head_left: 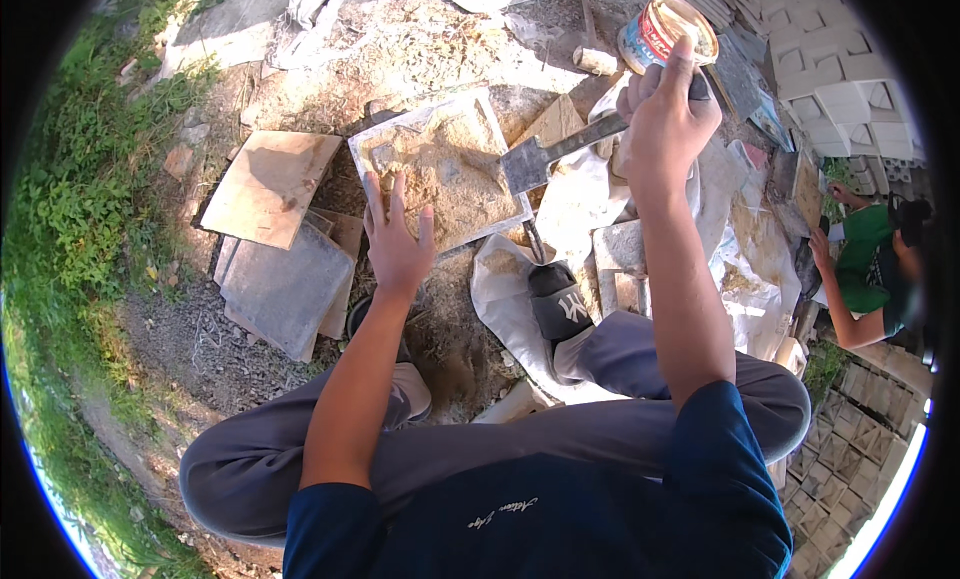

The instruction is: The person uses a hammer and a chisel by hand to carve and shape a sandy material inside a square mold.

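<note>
A square tile-like slab with a pale raised rim (497, 119) lies in front of me, its face covered with sandy, crumbly material (445, 179). My left hand (398, 241) rests at its near left edge, fingers stretched out and spread. Just beyond the fingertips sits a small pale chunk (383, 157). My right hand (668, 119) is closed round the dark handle of a flat-bladed scraper (590, 135), thumb pointing away from me. The scraper's wide metal blade (524, 167) hangs over the slab's right edge; whether it touches cannot be told.
Left of the slab are a tan square tile (272, 184) and stacked grey tiles (285, 279). A bucket (668, 34) and a mallet (595, 59) lie beyond my right hand. At the right, a co-worker in green (865, 249) sits near stacked pale blocks (850, 89).
</note>
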### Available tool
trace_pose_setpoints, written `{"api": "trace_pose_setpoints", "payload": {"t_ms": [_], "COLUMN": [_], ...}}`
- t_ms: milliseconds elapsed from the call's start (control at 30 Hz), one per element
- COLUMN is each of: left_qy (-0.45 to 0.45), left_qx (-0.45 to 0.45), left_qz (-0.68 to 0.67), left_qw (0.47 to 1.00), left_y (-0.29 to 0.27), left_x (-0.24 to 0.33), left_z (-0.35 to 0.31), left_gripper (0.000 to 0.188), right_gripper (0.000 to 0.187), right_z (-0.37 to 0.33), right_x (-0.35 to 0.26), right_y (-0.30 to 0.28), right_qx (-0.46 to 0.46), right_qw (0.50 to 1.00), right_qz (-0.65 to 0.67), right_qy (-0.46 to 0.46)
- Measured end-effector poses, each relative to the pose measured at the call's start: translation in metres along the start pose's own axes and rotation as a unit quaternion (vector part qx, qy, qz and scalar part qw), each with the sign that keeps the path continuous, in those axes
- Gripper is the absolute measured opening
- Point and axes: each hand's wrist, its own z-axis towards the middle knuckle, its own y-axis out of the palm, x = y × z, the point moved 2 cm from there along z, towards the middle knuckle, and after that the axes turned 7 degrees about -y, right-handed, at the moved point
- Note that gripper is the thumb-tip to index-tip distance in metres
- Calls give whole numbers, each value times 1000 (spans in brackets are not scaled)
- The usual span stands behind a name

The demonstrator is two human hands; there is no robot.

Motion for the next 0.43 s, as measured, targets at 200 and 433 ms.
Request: {"api": "trace_pose_setpoints", "payload": {"t_ms": [200, 433], "left_qy": [29, -1], "left_qx": [15, -6], "left_qz": [-12, -15], "left_qw": [999, 1000], "left_y": [3, 10], "left_x": [18, 16], "left_z": [4, 4], "left_gripper": [62, 62], "right_gripper": [43, 47], "right_z": [52, 17], "right_x": [48, 216], "right_y": [-185, -334], "right_qx": [297, 437], "right_qw": [943, 837], "right_qz": [106, 241], "right_qy": [109, 225]}}
